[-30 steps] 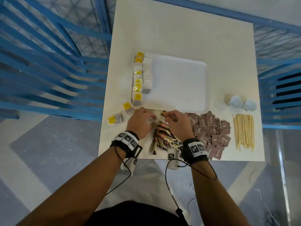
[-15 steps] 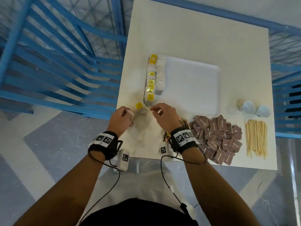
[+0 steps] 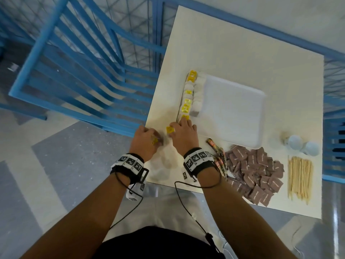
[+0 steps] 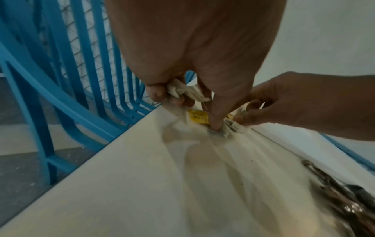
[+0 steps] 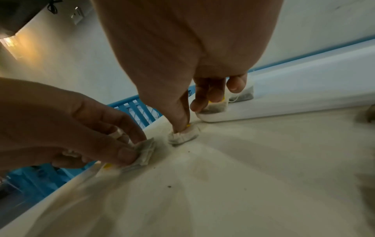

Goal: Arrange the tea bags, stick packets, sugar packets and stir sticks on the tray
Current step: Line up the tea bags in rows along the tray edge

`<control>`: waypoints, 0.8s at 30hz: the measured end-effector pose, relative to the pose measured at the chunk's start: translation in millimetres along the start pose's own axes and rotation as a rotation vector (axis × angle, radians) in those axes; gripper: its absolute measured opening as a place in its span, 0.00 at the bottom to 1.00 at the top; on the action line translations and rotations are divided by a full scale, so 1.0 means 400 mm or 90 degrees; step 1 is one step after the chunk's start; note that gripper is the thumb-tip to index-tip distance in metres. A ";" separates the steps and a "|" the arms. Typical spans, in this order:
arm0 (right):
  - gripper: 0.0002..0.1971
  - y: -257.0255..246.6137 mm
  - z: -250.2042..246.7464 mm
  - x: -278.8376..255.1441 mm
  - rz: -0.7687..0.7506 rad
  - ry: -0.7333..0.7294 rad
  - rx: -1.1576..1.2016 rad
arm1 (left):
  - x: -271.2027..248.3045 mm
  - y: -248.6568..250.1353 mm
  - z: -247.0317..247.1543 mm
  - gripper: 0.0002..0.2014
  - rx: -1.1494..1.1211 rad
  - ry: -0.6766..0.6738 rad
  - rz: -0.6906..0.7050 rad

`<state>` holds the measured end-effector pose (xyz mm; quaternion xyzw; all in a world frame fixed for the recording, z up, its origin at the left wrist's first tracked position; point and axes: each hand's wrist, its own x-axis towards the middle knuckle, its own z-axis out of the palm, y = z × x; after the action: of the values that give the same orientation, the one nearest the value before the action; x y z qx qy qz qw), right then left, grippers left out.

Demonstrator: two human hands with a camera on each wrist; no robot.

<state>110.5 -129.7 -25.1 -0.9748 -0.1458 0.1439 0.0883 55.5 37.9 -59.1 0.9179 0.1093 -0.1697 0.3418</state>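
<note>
My left hand (image 3: pixel 152 138) is at the table's near-left edge and pinches a crumpled tea bag (image 4: pixel 186 92) with a yellow tag (image 3: pixel 154 141). Close beside it, my right hand (image 3: pixel 177 128) pinches a second tea bag (image 5: pixel 183 135) against the table top; its yellow tag (image 3: pixel 170 129) shows by the fingers. The white tray (image 3: pixel 261 101) lies just beyond, with a row of tea bags (image 3: pixel 186 101) along its left side. Stick packets (image 3: pixel 218 156), brown sugar packets (image 3: pixel 255 169) and wooden stir sticks (image 3: pixel 299 176) lie to the right of my right wrist.
Two small white cups (image 3: pixel 302 144) stand beyond the stir sticks. A blue railing (image 3: pixel 84 71) runs along the table's left edge, right by my left hand. The cream table (image 3: pixel 242 43) stretches on behind the tray.
Both hands left the stick packets and moved left to the loose tea bags at the table's edge. Each hand has taken hold of one tea bag.
</note>
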 end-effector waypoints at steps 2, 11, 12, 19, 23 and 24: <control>0.10 0.007 0.004 -0.010 0.004 -0.008 0.018 | -0.010 0.021 -0.007 0.12 -0.037 0.034 0.004; 0.04 0.020 0.033 -0.086 0.020 0.006 0.196 | -0.007 0.084 -0.039 0.14 -0.243 0.070 -0.108; 0.04 0.019 0.037 -0.095 0.030 0.009 0.239 | -0.006 0.088 -0.040 0.14 -0.256 0.057 -0.120; 0.20 0.013 0.036 -0.116 0.151 -0.040 0.419 | 0.002 0.112 -0.026 0.07 -0.308 0.004 -0.165; 0.20 0.023 0.026 -0.108 0.193 -0.078 0.430 | -0.002 0.134 -0.011 0.09 -0.342 -0.029 -0.196; 0.17 0.026 0.022 -0.104 0.189 -0.081 0.421 | -0.003 0.135 -0.007 0.09 -0.344 -0.037 -0.200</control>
<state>72.2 -151.5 -25.1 -0.8934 0.0463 0.2548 0.3671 72.1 -0.5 -24.6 0.7602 0.2813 -0.2113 0.5462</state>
